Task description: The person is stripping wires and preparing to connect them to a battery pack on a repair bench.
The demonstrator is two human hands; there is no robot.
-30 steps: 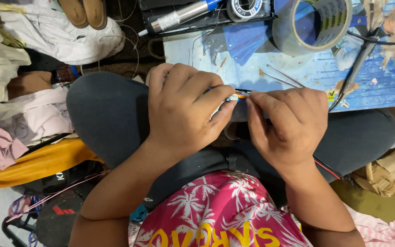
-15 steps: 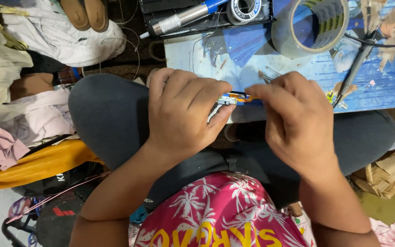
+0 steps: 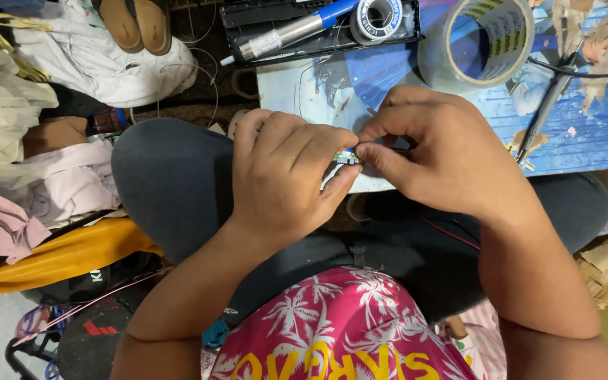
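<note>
The person sits cross-legged on the floor with both hands raised over the lap. The left hand (image 3: 286, 172) is curled closed, thumb and forefinger pinching a small component (image 3: 347, 157) — it looks like a tiny circuit board with green and yellow showing. The right hand (image 3: 441, 158) meets it from the other side, thumb and fingertips closed narrow on the same piece or on something attached to it. The component sits between the two hands, just in front of the blue printed board (image 3: 416, 81) that serves as a work surface.

To do this step well, in my judgement: keep the left pinch fixed as the anchor, let only the right fingertips work, and brace the wrists on the knees to steady fine motion.

Hard to make out: most of the component is covered by fingers, so its shape and any wires on it cannot be told. A soldering iron (image 3: 286, 32), a solder spool (image 3: 378, 15) and a tape roll (image 3: 483, 39) lie beyond — the roll partly cut by the frame's upper edge.
</note>
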